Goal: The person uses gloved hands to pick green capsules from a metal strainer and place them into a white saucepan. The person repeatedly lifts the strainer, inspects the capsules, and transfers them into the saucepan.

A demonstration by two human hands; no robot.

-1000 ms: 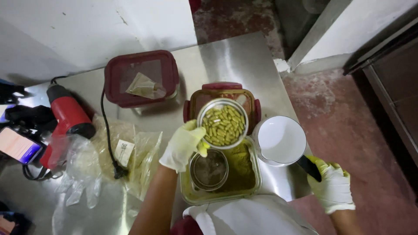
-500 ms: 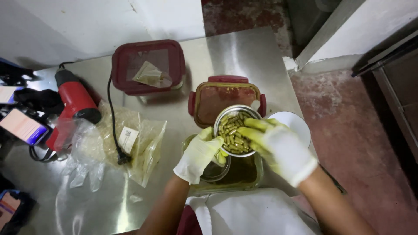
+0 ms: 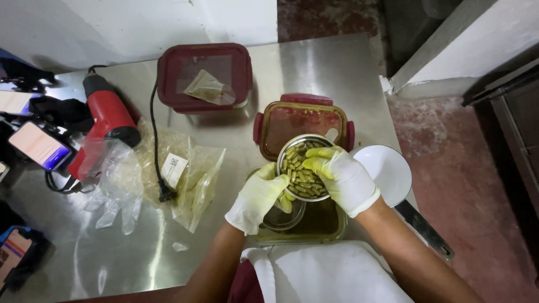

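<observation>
Closest to the person, a white cloth (image 3: 328, 275) lies across the lap, at the table's near edge, and just past it sits a rectangular glass container (image 3: 323, 224) with greenish-brown stuff in the bottom and a small clear lid or cup (image 3: 283, 216) resting in it. Over that container both gloved hands meet around a round steel bowl (image 3: 303, 168) heaped with yellow-green capsules. The left hand (image 3: 258, 196) cups the bowl's near left side, fingers curled against the rim, while the right hand (image 3: 339, 177) lies over the top, fingers bent down into the capsules; whether any capsule is actually pinched I cannot tell. Judging from how things lie, the bowl is still well filled, so most of the capsules seem yet to be handled. Just right of the hands is a white round dish (image 3: 387, 171) with a dark handle running toward the table's edge. Beyond the bowl stands a red-rimmed container (image 3: 303, 120), open and reddish inside; farther back a red lid (image 3: 205, 76) with a crumpled packet on it. To the left lie clear plastic bags (image 3: 168, 174), a red heat gun (image 3: 106, 120) with its black cord, and phones (image 3: 36, 146) near the steel table's (image 3: 314, 62) edge.
</observation>
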